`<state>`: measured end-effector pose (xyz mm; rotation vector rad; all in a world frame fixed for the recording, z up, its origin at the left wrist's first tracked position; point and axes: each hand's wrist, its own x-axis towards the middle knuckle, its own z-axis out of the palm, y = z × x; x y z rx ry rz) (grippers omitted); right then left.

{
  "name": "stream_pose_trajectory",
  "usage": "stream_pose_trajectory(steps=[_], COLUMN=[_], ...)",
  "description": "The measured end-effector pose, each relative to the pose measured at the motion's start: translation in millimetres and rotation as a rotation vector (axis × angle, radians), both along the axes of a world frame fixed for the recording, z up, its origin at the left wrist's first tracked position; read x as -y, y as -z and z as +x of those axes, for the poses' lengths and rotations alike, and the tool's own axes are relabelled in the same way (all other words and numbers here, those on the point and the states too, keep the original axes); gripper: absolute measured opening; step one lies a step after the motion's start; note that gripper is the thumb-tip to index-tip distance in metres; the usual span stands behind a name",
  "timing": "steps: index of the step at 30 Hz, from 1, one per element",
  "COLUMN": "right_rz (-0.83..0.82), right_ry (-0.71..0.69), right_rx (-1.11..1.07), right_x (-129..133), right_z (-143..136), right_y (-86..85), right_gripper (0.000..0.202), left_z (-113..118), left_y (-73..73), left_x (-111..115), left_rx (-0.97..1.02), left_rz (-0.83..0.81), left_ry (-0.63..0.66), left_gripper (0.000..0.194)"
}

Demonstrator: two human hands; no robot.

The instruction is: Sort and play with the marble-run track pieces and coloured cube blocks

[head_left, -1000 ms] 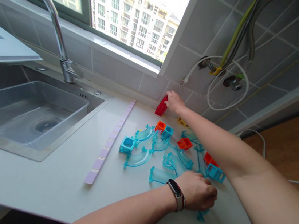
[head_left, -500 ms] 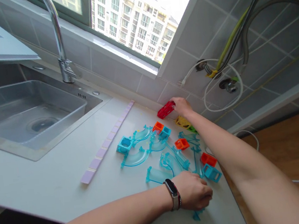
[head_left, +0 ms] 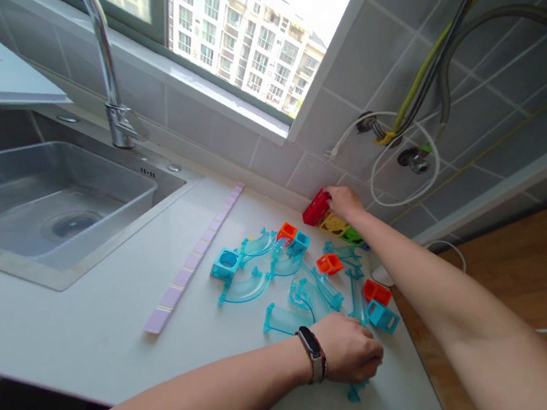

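Note:
At the back of the counter, my right hand (head_left: 345, 201) is closed on a red block (head_left: 316, 207) with cut-out sides. The block's lower end is up against a yellow block (head_left: 333, 224), and a green block (head_left: 351, 236) follows in the same row. My left hand (head_left: 351, 348), with a watch on its wrist, rests low near the front with curled fingers; anything inside them is hidden. A clear blue piece (head_left: 357, 391) shows just below it. Around it lie a clear blue chute (head_left: 287, 319), curved clear blue tracks (head_left: 246, 286) and a blue cube frame (head_left: 383, 316).
Orange cube frames (head_left: 330, 264) sit among the blue tracks, with another blue cube frame (head_left: 225, 264) to their left. A lilac strip (head_left: 182, 277) lies across the white counter (head_left: 94, 336). A sink (head_left: 67, 286) with a faucet (head_left: 120, 124) is at left. Cables (head_left: 423, 84) hang on the right wall.
My right hand has brought the red block right and slightly down, from apart to against the yellow block. My left hand has stayed almost in place.

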<state>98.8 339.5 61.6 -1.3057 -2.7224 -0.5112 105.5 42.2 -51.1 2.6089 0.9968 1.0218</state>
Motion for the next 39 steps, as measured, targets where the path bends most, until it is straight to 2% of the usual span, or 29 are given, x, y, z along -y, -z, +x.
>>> stream_pose_trajectory(steps=[8, 15, 20, 22, 24, 26, 29, 33, 39], right_rz=[-0.015, -0.018, 0.057, 0.075, -0.033, -0.252, -0.462, -0.492, -0.42], right_ry=[0.03, 0.003, -0.014, -0.078, -0.196, -0.285, -0.305, -0.296, -0.254], right_rx=[0.02, -0.029, -0.111, -0.169, -0.183, -0.127, -0.04, -0.024, -0.127], right_x=[-3.2, -2.0, 18.9, 34.3, 50.8, 65.8, 82.1, 93.3, 98.3], right_z=[5.9, 9.9, 5.8, -0.5, -8.4, -15.5, -21.4, -19.7, -7.6], right_y=[0.1, 1.3, 1.0, 3.5, 9.1, 17.2, 29.7, 39.1, 40.7], right_gripper=[0.028, 0.032, 0.039, 0.042, 0.038, 0.037, 0.046, 0.05, 0.055], left_z=[-2.2, -3.3, -2.4, -1.9, -1.4, -1.1, -0.9, -0.9, -1.4], left_y=[-3.3, -5.4, -3.0, -2.9, -3.0, -3.1, -2.5, -1.4, -2.1], left_x=[0.5, 1.4, 0.4, 0.5, 0.7, 0.7, 0.2, -0.7, -0.4], left_rx=[-0.004, -0.015, -0.01, -0.011, -0.012, -0.007, 0.004, 0.005, 0.015], left_rz=[0.022, 0.018, 0.026, 0.028, 0.032, 0.033, 0.036, 0.049, 0.05], left_ry=[0.003, 0.003, 0.006, 0.004, 0.0, -0.002, -0.003, -0.003, 0.012], left_gripper=[0.016, 0.017, 0.017, 0.018, 0.018, 0.017, 0.016, 0.019, 0.017])
